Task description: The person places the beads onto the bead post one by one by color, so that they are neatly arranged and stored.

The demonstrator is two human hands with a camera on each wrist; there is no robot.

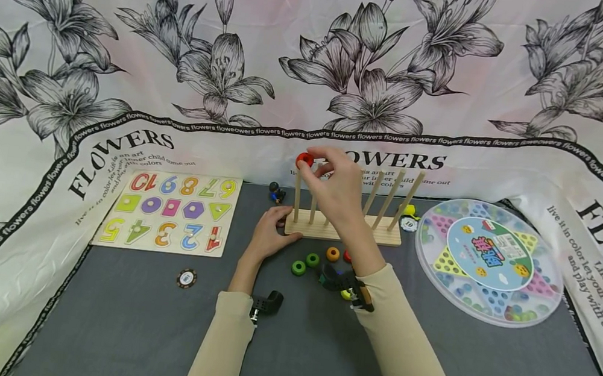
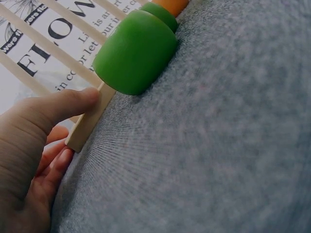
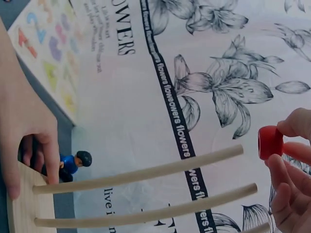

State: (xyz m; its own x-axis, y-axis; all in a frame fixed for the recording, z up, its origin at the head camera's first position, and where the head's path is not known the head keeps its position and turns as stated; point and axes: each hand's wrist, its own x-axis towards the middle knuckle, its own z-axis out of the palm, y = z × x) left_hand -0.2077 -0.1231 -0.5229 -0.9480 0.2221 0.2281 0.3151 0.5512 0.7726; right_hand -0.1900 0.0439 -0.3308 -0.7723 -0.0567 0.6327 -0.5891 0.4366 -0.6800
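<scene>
My right hand pinches a red bead between thumb and fingers, close above the tip of the leftmost peg. In the right wrist view a small gap shows between the bead and the peg ends. My left hand grips the left end of the wooden peg base, thumb in front and fingers behind, as the left wrist view also shows. Several upright pegs stand on the base, some hidden behind my right hand. Green beads lie in front of the base.
An orange bead, another red bead and a yellow one lie near my right wrist. A number board and a poker chip are left, a small figure behind the base, a round game box right.
</scene>
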